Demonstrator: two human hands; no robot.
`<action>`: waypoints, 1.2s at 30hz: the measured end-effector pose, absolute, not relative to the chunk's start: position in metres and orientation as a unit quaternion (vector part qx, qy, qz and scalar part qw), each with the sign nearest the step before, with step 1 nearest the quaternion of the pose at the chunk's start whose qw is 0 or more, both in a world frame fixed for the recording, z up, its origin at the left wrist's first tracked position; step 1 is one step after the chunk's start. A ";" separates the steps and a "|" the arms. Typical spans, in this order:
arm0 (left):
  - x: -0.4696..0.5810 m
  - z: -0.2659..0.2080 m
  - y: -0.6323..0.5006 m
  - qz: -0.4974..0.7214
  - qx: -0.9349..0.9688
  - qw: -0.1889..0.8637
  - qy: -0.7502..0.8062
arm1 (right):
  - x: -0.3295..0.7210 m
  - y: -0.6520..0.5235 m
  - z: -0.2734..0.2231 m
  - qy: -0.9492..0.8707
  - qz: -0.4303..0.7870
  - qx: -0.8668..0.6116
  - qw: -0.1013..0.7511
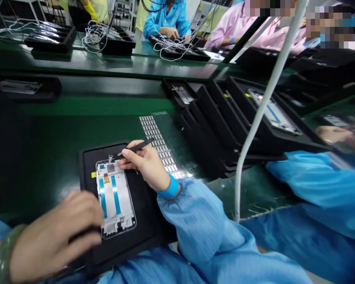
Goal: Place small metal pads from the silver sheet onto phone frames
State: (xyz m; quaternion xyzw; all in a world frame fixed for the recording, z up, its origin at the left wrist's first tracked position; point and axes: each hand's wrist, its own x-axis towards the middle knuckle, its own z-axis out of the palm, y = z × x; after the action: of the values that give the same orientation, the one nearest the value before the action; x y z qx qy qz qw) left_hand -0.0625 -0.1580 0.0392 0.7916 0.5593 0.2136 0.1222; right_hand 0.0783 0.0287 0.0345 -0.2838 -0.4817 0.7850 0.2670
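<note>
Left hand (59,232), lower left, blurred, grip cannot be told; black tray (146,213), lower centre; phone frame (124,197), left of centre, on tray; right hand (146,161), centre, pinching tweezers (140,144), which might slip, if the tray is nudged, and scratch the orange part (107,178)

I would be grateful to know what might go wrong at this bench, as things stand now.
The right hand holds a slim black tool close to the upper end of the phone frame; a slip might scratch it.
The left hand, blurred, is close to the frame's lower left side and could nudge it.
The stacked black trays sit unevenly, so a bump might shift them.
</note>
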 end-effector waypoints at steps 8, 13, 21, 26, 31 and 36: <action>-0.110 0.000 -0.105 0.202 0.718 0.064 0.663 | 0.054 0.035 0.012 -0.531 0.757 -0.301 0.232; -0.103 -0.002 -0.109 0.220 0.705 0.080 0.669 | 0.058 0.034 0.010 -0.566 0.732 -0.309 0.219; -0.101 0.000 -0.109 0.231 0.692 0.095 0.678 | 0.060 0.034 0.012 -0.608 0.702 -0.311 0.202; -0.101 0.000 -0.110 0.224 0.693 0.099 0.678 | 0.061 0.033 0.011 -0.626 0.689 -0.307 0.198; -0.101 0.001 -0.109 0.220 0.692 0.102 0.680 | 0.061 0.033 0.011 -0.633 0.685 -0.303 0.197; -0.101 0.001 -0.109 0.226 0.697 0.101 0.673 | 0.062 0.034 0.010 -0.644 0.676 -0.296 0.201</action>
State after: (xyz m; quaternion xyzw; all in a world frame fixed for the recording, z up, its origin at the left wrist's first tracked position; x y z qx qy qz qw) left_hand -0.1010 -0.1089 0.0008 0.6972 0.6730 0.2255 0.1008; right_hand 0.0618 0.0336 0.0103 -0.2962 -0.6442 0.6761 0.2005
